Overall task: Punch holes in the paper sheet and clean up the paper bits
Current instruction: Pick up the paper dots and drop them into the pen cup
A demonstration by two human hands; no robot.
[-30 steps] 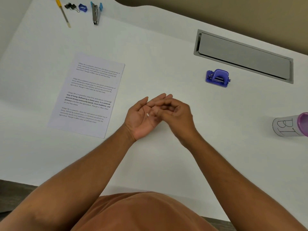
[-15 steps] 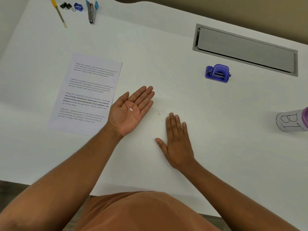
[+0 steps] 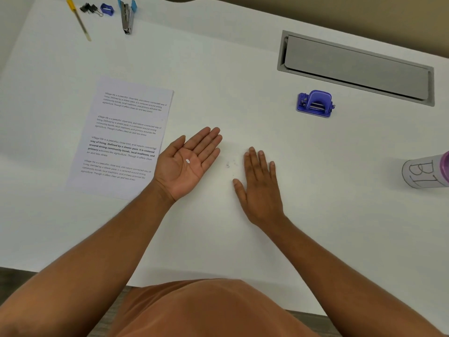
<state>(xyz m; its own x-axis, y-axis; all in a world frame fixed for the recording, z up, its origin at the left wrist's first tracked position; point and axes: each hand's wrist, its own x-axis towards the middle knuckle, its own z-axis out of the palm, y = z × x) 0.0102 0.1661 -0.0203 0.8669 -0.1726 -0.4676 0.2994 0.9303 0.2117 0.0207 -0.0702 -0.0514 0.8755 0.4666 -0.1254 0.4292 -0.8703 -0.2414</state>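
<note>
Along the far left edge of the white tabletop (image 3: 243,239) lie a yellow pen (image 3: 79,19), black binder clips (image 3: 90,8), a blue sharpener (image 3: 107,9) and a stapler (image 3: 127,17), none of them needed for this step. Nearer, on the left half of the tabletop, the printed paper sheet (image 3: 124,139) lies flat; whether its margin shows punched holes cannot be told from here. Just beside its right edge the left hand (image 3: 188,164) lies palm up, fingers straight and close together, serving as a tray with one small white paper bit (image 3: 187,161) resting in the middle of the palm. Between the two hands, a few faint loose specks (image 3: 229,164) sit on the bare surface. The right hand (image 3: 261,188) is palm down and flat, fingers together and thumb spread toward the specks, holding nothing. The step looks like sweeping the leftovers into the waiting palm: it would go best with the right hand's edge kept low against the surface, drawn slowly leftward, and the left hand's edge pressed to the tabletop so bits slide up onto it and not under it, the palm slightly cupped so the piece already there does not roll off. Farther right, toward the far edge, the purple hole punch (image 3: 314,104) stands before a grey recessed hatch (image 3: 356,68), and at the right edge a marked cup (image 3: 425,173) lies on its side, a likely place for the scraps.
</note>
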